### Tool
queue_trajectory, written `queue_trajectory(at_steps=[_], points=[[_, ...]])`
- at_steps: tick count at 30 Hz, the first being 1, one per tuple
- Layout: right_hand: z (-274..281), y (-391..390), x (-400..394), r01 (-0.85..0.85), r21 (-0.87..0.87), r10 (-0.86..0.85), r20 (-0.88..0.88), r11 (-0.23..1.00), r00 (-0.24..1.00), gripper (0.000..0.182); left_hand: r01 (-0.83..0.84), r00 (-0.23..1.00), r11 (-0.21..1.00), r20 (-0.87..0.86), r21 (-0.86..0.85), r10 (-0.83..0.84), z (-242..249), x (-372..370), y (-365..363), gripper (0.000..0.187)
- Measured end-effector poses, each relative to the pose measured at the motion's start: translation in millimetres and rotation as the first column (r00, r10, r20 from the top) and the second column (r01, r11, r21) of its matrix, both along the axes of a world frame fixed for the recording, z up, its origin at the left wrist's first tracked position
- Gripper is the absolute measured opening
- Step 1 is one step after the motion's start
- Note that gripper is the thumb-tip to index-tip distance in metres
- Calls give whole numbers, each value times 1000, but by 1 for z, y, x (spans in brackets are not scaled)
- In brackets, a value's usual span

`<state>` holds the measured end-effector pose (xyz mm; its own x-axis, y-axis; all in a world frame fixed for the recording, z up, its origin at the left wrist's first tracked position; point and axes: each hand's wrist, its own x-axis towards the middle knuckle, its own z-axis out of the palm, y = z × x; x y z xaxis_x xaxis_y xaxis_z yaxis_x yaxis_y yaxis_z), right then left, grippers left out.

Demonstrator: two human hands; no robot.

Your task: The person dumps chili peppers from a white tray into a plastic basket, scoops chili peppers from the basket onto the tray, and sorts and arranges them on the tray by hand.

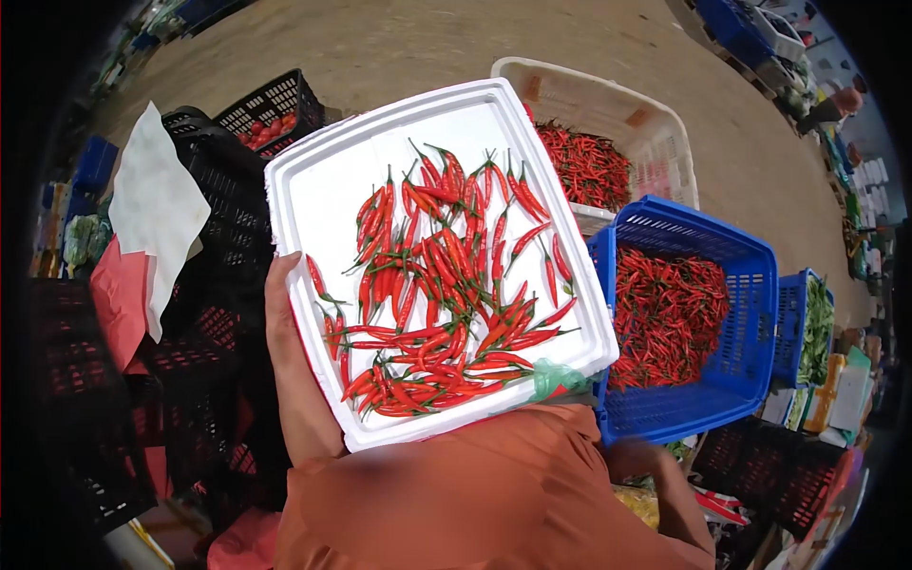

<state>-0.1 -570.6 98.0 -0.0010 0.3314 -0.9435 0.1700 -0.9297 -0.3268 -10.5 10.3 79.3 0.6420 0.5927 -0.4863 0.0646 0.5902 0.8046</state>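
Note:
A white foam tray (323, 195) with a raised rim lies tilted in front of my body. Many red chili peppers (446, 261) with green stems are scattered over it, densest in the middle and along the near side. My left hand (283, 302) grips the tray's left edge, thumb on the rim and the other fingers hidden beneath. A scrap of green tape (556, 379) sticks to the near right corner. My right hand (635, 460) is low on the right, just below the blue basket; its fingers are blurred and partly hidden.
Right of the tray stands a blue basket (755, 323) holding red chilies, with a white crate (655, 119) of chilies behind it. Black crates (223, 180) crowd the left, one with red tomatoes (271, 129). A blue crate (788, 328) of green vegetables sits far right.

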Motion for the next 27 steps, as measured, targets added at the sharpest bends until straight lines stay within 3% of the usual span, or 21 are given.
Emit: queue_trajectory(at_steps=[2, 3, 4, 5, 6, 7, 10, 11, 13, 15, 19, 21, 23, 25, 27], points=[[30, 10, 43, 135, 287, -230, 328, 948, 916, 16, 32, 999, 998, -30, 45, -31, -11, -1, 10, 65], [65, 35, 74, 101, 454, -280, 349, 886, 894, 17, 38, 999, 998, -23, 51, -37, -12, 1, 11, 65], [77, 59, 83, 294, 661, -620, 334, 691, 710, 13, 51, 999, 998, -1, 29, -51, -13, 1, 11, 64], [77, 71, 106, 249, 716, -674, 399, 653, 622, 5, 58, 998, 998, 23, 7, -58, -15, 0, 11, 63], [71, 92, 125, 96, 817, -728, 445, 568, 521, 5, 57, 997, 998, 56, 4, -57, -16, 0, 11, 63], [72, 116, 141, -36, 852, -729, 467, 522, 500, 8, 52, 995, 999, 87, 5, -52, -16, 0, 10, 62], [53, 186, 174, -396, 810, -671, 583, 433, 458, 17, 73, 988, 997, 135, 12, -74, -16, -4, 13, 61], [40, 203, 181, -461, 750, -590, 660, 475, 466, 22, 68, 986, 998, 156, -17, -64, -12, -4, 10, 61], [14, 227, 193, -632, 552, -468, 825, 544, 318, 18, 82, 979, 997, 186, -3, -80, -13, -5, 12, 62], [9, 239, 201, -634, 506, -383, 861, 584, 334, 11, 54, 985, 997, 159, 60, -63, -12, -8, 9, 63], [38, 238, 202, -658, 627, -582, 740, 418, 336, 13, 26, 987, 997, 153, 79, -38, -11, -11, 9, 63], [67, 223, 183, -425, 816, -724, 558, 391, 406, 12, 39, 986, 996, 161, 75, -51, -10, -10, 9, 64], [85, 192, 169, -231, 872, -761, 490, 432, 425, 8, 33, 990, 997, 134, 73, -43, -4, -9, 6, 64], [87, 146, 155, 17, 841, -714, 448, 541, 538, 8, 29, 993, 997, 111, 72, -37, -4, -8, 6, 66], [92, 93, 136, 190, 665, -550, 387, 723, 740, 10, 22, 993, 997, 113, 72, -30, -1, -7, 5, 66]])
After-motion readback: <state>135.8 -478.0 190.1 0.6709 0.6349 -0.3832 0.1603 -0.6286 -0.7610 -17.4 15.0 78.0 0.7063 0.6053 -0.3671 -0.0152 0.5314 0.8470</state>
